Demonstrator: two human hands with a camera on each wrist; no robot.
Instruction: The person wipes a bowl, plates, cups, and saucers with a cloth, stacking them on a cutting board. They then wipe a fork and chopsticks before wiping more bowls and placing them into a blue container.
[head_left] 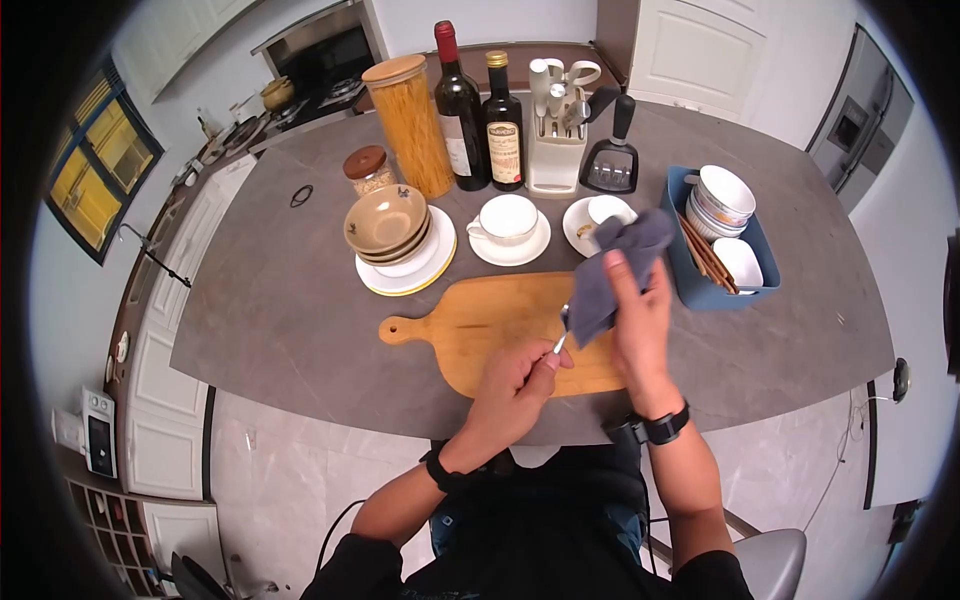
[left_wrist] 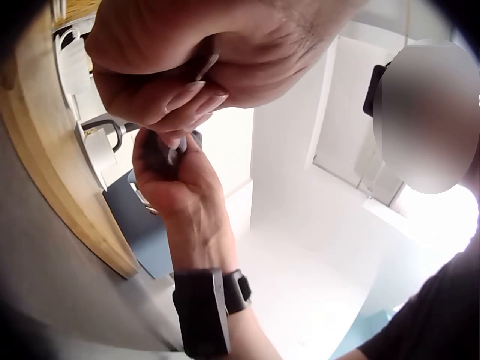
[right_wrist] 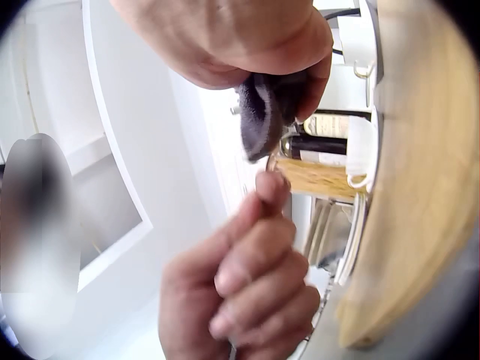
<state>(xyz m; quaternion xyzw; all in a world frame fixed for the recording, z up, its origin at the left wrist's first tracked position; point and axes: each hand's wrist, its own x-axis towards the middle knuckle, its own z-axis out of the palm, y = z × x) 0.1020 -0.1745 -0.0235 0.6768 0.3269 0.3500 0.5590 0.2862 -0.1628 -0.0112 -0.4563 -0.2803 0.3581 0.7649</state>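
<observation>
Over the wooden cutting board (head_left: 480,330) my left hand (head_left: 510,395) pinches a slim silver metal utensil (head_left: 559,344), its handle end running back into the curled fingers. My right hand (head_left: 642,330) grips a bunched dark grey cloth (head_left: 597,295), thumb lying on top, right at the utensil's far end. That end is mostly hidden by the cloth, so I cannot tell which piece of cutlery it is. In the right wrist view the cloth (right_wrist: 259,124) hangs from the right fingers, just beyond the left fingertips (right_wrist: 271,187).
Brown bowls (head_left: 385,220) on plates stand left of two white cups (head_left: 505,218) on saucers. Behind are a pasta jar (head_left: 410,130), two bottles (head_left: 463,130), a knife block (head_left: 556,150) and a black spatula (head_left: 611,160). A blue bin (head_left: 700,290) with bowls stands right.
</observation>
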